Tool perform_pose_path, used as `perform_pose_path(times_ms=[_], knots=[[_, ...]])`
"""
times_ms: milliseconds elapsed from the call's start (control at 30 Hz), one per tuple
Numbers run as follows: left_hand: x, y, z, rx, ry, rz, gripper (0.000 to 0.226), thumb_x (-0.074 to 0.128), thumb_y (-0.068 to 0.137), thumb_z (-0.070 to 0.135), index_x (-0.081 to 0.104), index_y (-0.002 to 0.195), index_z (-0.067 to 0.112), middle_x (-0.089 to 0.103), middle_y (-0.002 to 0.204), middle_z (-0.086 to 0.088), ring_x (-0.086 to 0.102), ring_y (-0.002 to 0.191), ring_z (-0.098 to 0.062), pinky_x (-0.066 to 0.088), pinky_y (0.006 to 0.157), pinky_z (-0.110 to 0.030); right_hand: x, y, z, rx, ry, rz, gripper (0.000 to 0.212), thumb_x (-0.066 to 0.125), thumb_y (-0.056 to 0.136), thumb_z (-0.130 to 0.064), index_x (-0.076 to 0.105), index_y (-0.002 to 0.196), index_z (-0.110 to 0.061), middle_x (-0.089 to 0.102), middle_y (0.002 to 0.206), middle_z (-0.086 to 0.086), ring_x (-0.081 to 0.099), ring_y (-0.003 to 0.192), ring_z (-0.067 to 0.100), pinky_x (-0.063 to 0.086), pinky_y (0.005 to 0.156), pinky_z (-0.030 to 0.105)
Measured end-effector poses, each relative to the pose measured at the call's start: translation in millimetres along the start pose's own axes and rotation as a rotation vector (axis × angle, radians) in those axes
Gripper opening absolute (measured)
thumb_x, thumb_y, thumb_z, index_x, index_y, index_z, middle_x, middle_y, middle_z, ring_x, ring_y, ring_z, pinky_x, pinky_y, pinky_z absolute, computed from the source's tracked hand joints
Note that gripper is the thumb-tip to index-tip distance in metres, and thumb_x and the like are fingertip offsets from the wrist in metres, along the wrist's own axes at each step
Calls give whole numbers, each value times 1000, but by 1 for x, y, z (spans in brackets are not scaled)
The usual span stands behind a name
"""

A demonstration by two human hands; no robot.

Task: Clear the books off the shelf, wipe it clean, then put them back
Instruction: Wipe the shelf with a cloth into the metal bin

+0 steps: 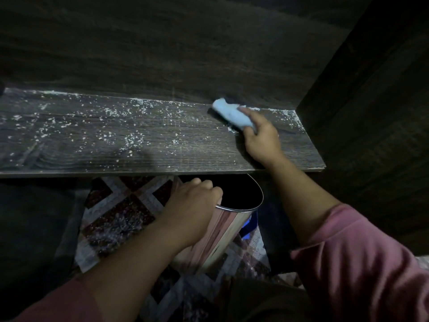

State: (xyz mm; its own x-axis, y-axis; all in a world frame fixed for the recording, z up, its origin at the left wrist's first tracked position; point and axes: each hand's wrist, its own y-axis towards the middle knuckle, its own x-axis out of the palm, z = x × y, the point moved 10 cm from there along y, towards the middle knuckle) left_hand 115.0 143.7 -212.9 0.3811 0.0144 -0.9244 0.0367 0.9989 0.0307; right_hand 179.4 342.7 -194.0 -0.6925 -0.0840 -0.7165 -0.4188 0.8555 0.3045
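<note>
Hands clenched: right hand [261,133] round blue cloth [229,112] on white-speckled shelf [116,140], left hand [192,201] on bin [227,228] rim.

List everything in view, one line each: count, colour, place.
shelf: one, dark wood, across the middle.
crumbs: many, white, scattered over the shelf.
cloth: one, light blue, right rear of the shelf.
metal bin: one, shiny silver, below the shelf's front edge.
rug: one, patterned red and grey, on the floor.
sleeves: two, pink, bottom corners.
left hand: grips the bin's rim.
right hand: holds the cloth on the shelf.
</note>
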Motion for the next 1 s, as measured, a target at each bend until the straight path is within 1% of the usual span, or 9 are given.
perform_pose_path(times_ms=[67, 133, 200, 367, 533, 667, 833, 900, 1000], knots=[[0, -1, 2, 5, -13, 3, 29, 56, 86, 6, 52, 105, 28, 47, 100, 11, 42, 102, -11, 26, 75, -22, -20, 9, 6, 29, 38, 121, 58, 42, 79, -20, 55, 134, -29, 55, 138, -1, 49, 127, 22, 35, 110, 46], [-1, -3, 4, 23, -20, 6, 28, 56, 86, 7, 52, 106, 27, 49, 100, 10, 43, 102, -13, 30, 81, -21, -37, 22, 9, 45, -122, 167, 58, 47, 80, -18, 51, 137, -28, 53, 139, 0, 46, 128, 22, 32, 111, 46], [-3, -4, 1, 13, -15, 9, 27, 55, 87, 8, 52, 106, 27, 50, 102, 9, 44, 104, -13, 30, 79, -22, -34, 35, 10, 46, -278, 97, 58, 52, 81, -15, 48, 138, -27, 52, 139, 2, 46, 128, 25, 33, 109, 46], [-6, -5, -7, -28, -20, 17, 27, 58, 86, 8, 53, 104, 28, 50, 100, 10, 45, 103, -12, 25, 71, -22, 19, 52, 10, 49, -376, -206, 45, 48, 90, -19, 51, 134, -30, 43, 142, 8, 42, 129, 31, 33, 108, 46], [-8, -7, -8, -20, 2, 4, 26, 56, 87, 7, 54, 105, 26, 50, 100, 9, 44, 102, -13, 20, 70, -22, 25, 48, 4, 30, -283, -257, 41, 48, 93, -16, 60, 130, -29, 46, 145, 5, 39, 133, 27, 28, 113, 37], [-11, -8, -9, -26, 1, 19, 29, 55, 86, 5, 55, 105, 26, 51, 100, 9, 45, 101, -12, 21, 70, -23, 24, 23, -7, -13, -177, -205, 43, 46, 88, -7, 67, 121, -25, 55, 136, 8, 46, 128, 26, 32, 111, 38], [-12, -11, -6, 0, -15, 5, 29, 52, 85, 3, 55, 105, 23, 50, 101, 7, 44, 102, -14, 23, 73, -22, 17, -14, -18, 40, 52, -198, 44, 42, 85, -9, 67, 117, -26, 60, 128, 5, 52, 115, 17, 37, 102, 22], [-12, -12, -3, 15, -2, -1, 29, 52, 85, 4, 54, 107, 23, 50, 103, 5, 44, 104, -15, 23, 74, -22, -2, -12, -19, 68, 134, -86, 47, 40, 81, -16, 67, 117, -30, 62, 126, 2, 56, 113, 19, 43, 101, 29], [-12, -14, 0, 31, 10, -13, 28, 51, 86, 6, 55, 109, 22, 50, 103, 4, 45, 104, -17, 25, 76, -22, -34, 8, -11, 114, -11, 35, 48, 39, 83, -21, 63, 121, -36, 59, 132, -4, 53, 120, 19, 38, 107, 40]])
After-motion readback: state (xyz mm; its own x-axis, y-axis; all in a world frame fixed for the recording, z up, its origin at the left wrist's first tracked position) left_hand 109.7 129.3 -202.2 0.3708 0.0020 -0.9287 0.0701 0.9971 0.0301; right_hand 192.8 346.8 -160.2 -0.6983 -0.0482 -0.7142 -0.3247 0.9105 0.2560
